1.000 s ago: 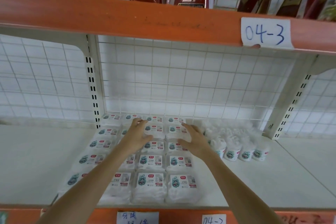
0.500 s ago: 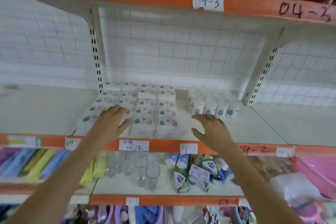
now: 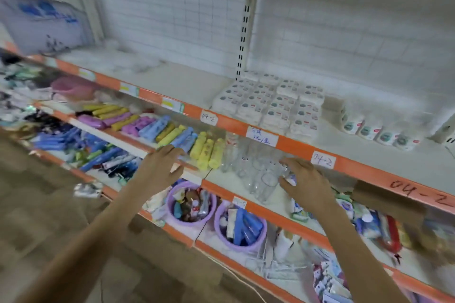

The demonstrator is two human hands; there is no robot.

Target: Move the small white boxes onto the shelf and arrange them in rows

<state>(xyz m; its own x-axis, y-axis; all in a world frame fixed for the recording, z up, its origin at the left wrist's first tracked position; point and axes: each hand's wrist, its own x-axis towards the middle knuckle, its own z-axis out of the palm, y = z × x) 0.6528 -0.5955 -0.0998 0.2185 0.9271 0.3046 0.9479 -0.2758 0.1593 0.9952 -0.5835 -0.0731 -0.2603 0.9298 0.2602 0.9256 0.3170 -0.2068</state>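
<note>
The small white boxes (image 3: 270,103) lie in neat rows on the white shelf (image 3: 187,86) with the orange front edge, right of a slotted upright. My left hand (image 3: 157,167) hovers below that shelf, fingers spread and holding nothing, over the shelf of coloured rolls. My right hand (image 3: 305,182) is also away from the boxes, fingers spread and empty, in front of the clear glasses. Both hands are well below and in front of the boxes.
White round packs (image 3: 376,128) stand right of the boxes. Coloured rolls (image 3: 152,128) and clear glasses (image 3: 258,170) fill the shelf below. Two purple tubs (image 3: 192,204) of small items sit lower down. A brown floor lies at the left.
Both hands have pulled back from the boxes and dropped below the shelf. The view has swung down and to the left, showing the lower shelves and the floor.
</note>
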